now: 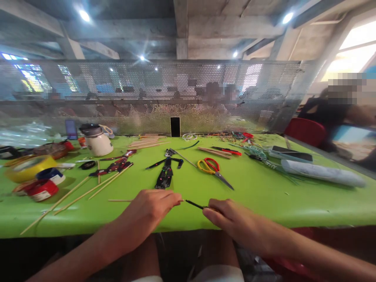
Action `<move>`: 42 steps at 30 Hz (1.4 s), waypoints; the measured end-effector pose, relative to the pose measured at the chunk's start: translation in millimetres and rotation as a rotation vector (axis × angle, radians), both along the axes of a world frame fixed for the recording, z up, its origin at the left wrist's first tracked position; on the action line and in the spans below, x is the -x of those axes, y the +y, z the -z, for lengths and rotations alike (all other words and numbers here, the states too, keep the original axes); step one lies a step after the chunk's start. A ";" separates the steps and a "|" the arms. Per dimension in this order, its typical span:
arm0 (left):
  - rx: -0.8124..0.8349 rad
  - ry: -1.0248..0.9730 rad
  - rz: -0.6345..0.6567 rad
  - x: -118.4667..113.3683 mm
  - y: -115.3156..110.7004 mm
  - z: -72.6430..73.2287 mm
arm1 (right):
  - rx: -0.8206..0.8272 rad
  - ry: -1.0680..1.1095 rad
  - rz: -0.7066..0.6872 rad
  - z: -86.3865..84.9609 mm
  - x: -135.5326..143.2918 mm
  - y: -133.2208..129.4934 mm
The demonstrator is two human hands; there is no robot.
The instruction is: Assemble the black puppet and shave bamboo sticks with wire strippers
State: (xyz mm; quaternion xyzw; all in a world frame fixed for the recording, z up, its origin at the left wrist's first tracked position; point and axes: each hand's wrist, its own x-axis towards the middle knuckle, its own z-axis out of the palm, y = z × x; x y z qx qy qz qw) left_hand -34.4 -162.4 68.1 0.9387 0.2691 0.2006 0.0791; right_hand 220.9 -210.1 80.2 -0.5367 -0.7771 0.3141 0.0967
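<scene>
Near the front edge of the green table, my left hand (154, 209) is closed on a thin wooden stick (119, 201), whose long end points left. My right hand (229, 215) grips a slim black tool (194, 204), with its tip close to the stick's short end; whether they touch is too small to tell. Behind my left hand lies a black jointed figure (165, 172). Red and yellow scissors (216, 170) rest open beyond my right hand. A dark red figure (116, 164) lies further left, beside several long sticks (85, 192).
Tape rolls (44, 190) and a white jug (98, 143) stand at left. A phone (175, 127) stands upright at the back. Stick bundles, a red-handled tool (232, 151) and a plastic-wrapped roll (321, 173) lie behind and right. A person sits beyond a mesh screen's right end.
</scene>
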 end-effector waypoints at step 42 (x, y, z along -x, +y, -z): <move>-0.090 0.039 -0.052 6.8 -12.5 17.9 | -0.174 -0.146 0.028 28.7 6.5 -8.0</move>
